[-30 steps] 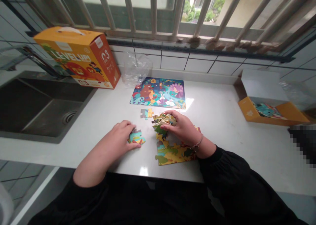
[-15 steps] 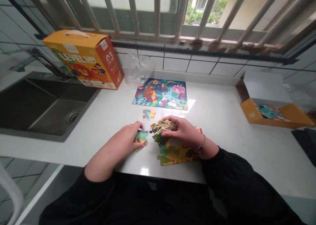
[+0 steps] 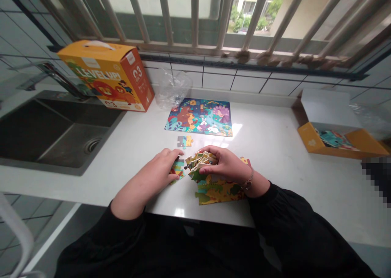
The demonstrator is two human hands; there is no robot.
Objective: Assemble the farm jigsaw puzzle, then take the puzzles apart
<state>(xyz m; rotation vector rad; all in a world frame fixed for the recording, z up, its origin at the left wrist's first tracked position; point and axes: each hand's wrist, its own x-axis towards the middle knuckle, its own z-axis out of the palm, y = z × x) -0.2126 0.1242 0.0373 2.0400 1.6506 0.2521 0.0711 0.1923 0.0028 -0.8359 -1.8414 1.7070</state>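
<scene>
My right hand (image 3: 227, 164) is wrapped round a stack of puzzle pieces (image 3: 201, 162), held above a partly joined yellow and green puzzle (image 3: 214, 190) on the counter. To its left, my left hand (image 3: 161, 166) has thumb and fingers apart over a few small green and red puzzle pieces (image 3: 177, 170) lying on the counter. Its fingertips are close to the held stack. Just beyond the hands lies a small grey and yellow piece group (image 3: 185, 141). Behind that sits a dark blue animal puzzle (image 3: 203, 117), its pieces joined in a rectangle.
An orange box (image 3: 106, 76) stands at the back left beside the sink (image 3: 76, 139). Clear plastic wrap (image 3: 172, 90) touches the back wall area. An open orange box (image 3: 339, 141) with pieces inside lies on the right, near a dark object at the edge.
My left hand has moved slightly right and up, its fingers now nearer the stack. The small pieces beneath it have shifted a little right. My right hand still holds the stack.
</scene>
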